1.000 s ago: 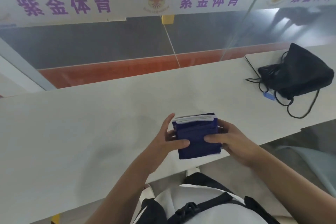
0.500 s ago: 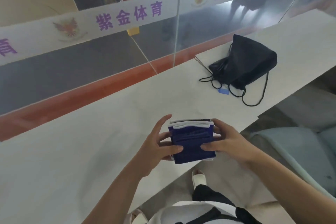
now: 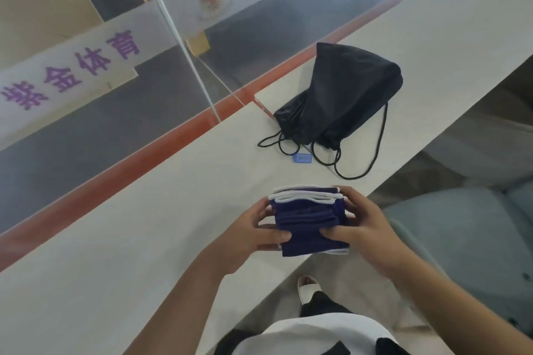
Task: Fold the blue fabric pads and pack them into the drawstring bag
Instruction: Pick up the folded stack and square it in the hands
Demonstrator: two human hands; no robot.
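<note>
From the camera on my head I see my 2 hands at the near edge of the long pale table (image 3: 144,239). Between them is the stack of dark blue fabric pads with white trim (image 3: 305,219), folded into a small thick square. My left hand (image 3: 253,232) holds the left side of the stack, with its thumb on top. My right hand (image 3: 366,228) holds the right side, with its thumb pressed flat on the top pad. So both hands are closed on the pads and squeeze them from 2 sides. I cannot tell if the stack touches the table.

The soft black drawstring bag (image 3: 343,101) lies on the table past my grip, farther away and a little to the right, well apart from the pads. Its mouth end points back toward my grip, and thin black cords (image 3: 375,153) loop out of it. A small blue tag (image 3: 302,158) lies just beside the cords, between the bag and my grip. The mouth looks bunched up, not wide.

I think the folding is done and packing is the step now. Next, 1 hand must keep the stack squeezed so it does not spring apart. The other hand must reach out and pull the bag mouth wide.
</note>
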